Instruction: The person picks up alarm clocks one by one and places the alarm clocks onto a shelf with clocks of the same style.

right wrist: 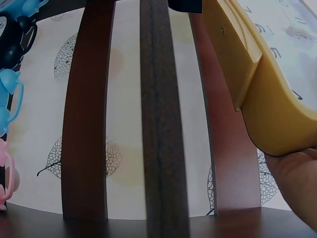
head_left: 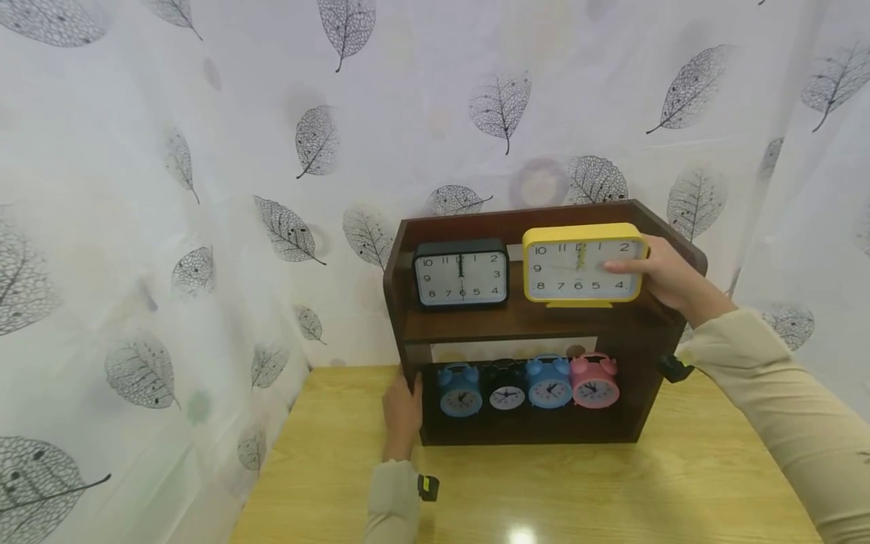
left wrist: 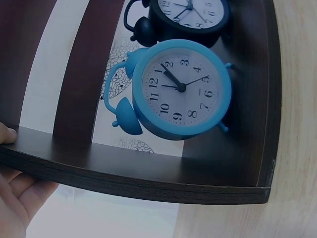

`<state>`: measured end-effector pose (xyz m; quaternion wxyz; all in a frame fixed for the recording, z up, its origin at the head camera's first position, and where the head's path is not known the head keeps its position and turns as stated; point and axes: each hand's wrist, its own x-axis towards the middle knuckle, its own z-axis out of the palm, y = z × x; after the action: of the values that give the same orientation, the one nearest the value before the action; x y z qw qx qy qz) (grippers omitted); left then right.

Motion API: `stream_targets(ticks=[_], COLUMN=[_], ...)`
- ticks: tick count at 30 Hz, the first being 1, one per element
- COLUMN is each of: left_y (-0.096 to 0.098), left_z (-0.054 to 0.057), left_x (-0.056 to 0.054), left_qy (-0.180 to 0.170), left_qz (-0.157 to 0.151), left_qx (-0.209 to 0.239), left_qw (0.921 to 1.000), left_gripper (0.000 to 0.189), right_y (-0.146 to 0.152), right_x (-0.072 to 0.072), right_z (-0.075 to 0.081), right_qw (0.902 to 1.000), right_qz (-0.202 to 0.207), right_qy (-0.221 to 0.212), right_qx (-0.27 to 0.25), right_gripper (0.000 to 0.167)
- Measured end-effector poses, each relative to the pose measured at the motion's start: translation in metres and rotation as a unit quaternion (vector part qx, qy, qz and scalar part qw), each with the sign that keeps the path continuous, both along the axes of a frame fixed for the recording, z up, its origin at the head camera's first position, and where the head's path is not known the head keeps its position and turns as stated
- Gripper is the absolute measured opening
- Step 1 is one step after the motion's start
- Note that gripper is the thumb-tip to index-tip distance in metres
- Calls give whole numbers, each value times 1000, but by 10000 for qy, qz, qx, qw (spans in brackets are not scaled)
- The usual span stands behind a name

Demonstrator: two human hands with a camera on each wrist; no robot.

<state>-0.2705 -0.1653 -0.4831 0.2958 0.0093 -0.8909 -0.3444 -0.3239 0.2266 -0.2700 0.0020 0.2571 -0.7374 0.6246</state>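
Observation:
My right hand point(head_left: 669, 276) grips the right end of a yellow rectangular clock point(head_left: 530, 264), its thumb across the face. In the right wrist view, a gap lies between the base of the yellow clock point(right wrist: 240, 64) and the edge of the shelf board point(right wrist: 161, 124). To its left, a black rectangular clock point(head_left: 462, 274) stands on the upper level of the dark wooden shelf point(head_left: 476, 325). My left hand point(head_left: 402, 412) holds the shelf's left side panel; the left wrist view has the thumb inside and fingers outside. A blue twin-bell alarm clock point(left wrist: 181, 89) stands near that panel.
On the lower level stand a black alarm clock point(head_left: 506, 393), another blue alarm clock point(head_left: 549, 385) and a pink alarm clock point(head_left: 594, 385). The shelf rests on a light wooden table point(head_left: 544, 491). Behind it hangs a white leaf-patterned curtain point(head_left: 421, 91).

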Motion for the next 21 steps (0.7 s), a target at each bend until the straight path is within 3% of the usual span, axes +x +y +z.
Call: stream_targets(ticks=[21], left_y=[1], left_z=[1], left_x=[1], left_qy=[-88], left_qz=[25], left_qx=[71], left_qw=[9999], left_gripper=[33], right_y=[-4], right_x=[-12], right_z=[-13], right_qw=[9987], right_qz=[-157], right_qy=[-474], right_qx=[-62], right_gripper=[32])
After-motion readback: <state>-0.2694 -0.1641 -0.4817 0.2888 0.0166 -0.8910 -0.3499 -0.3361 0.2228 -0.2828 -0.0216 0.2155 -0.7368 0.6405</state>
